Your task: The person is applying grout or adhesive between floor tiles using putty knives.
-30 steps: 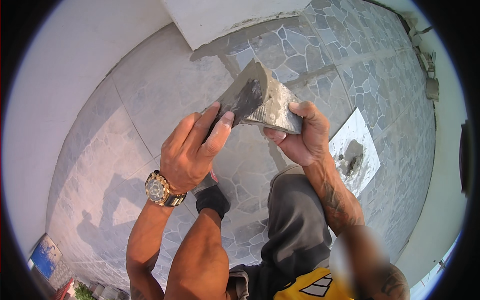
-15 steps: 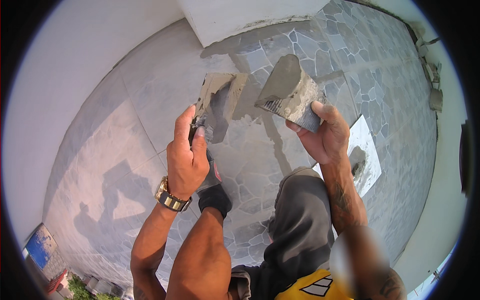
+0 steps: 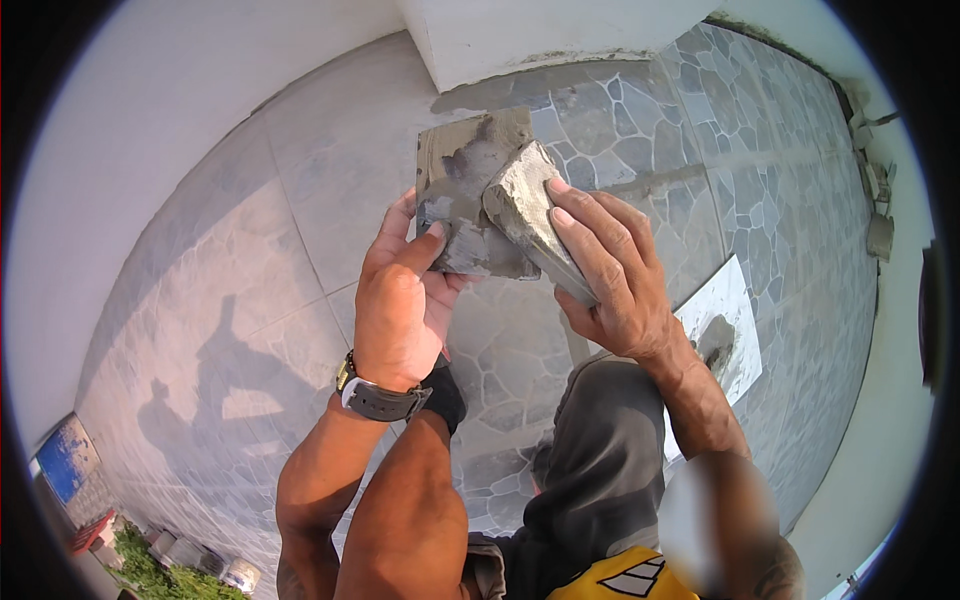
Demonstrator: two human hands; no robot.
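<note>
My left hand grips a flat rectangular plate by its near left edge, thumb on top and fingers around and beneath. Patchy grey mortar covers the plate's face. My right hand is closed around a grey wedge-shaped block, also caked with mortar, fingers over its upper side. The block's left edge overlaps the plate's right part and seems to touch it. The block's underside is hidden. Both things are held above the floor, and their exact kind is unclear.
Irregular stone-pattern tiles cover the floor, with grey smears on them. To the right of my knee lies a white board bearing a mortar heap. A white wall block stands ahead. Walls rise at both sides.
My right hand has turned over and brought the block left against the plate. My left hand has turned the plate's mortar-covered face up toward me.
</note>
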